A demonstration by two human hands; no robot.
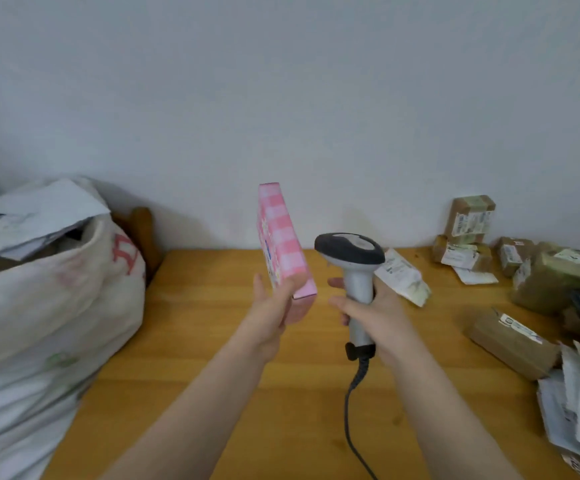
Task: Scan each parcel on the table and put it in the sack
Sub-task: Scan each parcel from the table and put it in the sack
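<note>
My left hand (272, 311) grips the pink box (281, 244), right hand (380, 315) the scanner (351, 252); sack (56, 289) at nine o'clock, parcels (513, 337) at three.

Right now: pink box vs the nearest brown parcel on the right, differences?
The pink box is pink-and-white checked; the brown parcel is plain brown with a white label. The pink box is upended and tilted; the brown parcel lies flat. The left hand grips the pink box above the table; the brown parcel rests on it. Both are box-shaped.

Sack print (126, 255) and parcel labels (468, 221) are illegible.
</note>
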